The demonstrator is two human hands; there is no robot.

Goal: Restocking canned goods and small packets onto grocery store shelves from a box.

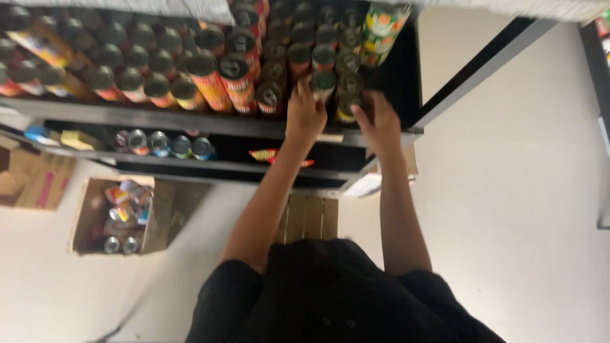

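Your left hand is closing its fingers around a green-topped can at the shelf front, long axis upright, lid facing you. Your right hand is curling loosely beside a neighbouring can; whether it is holding it, you cannot tell.

We see rows of round metal tins with red-and-yellow paper labels filling the upper shelf — a taller green-and-orange printed pack stands at their right end. On the floor, an open brown cardboard box holds more tins and bright wrappers — flattened brown cartons lie just left.
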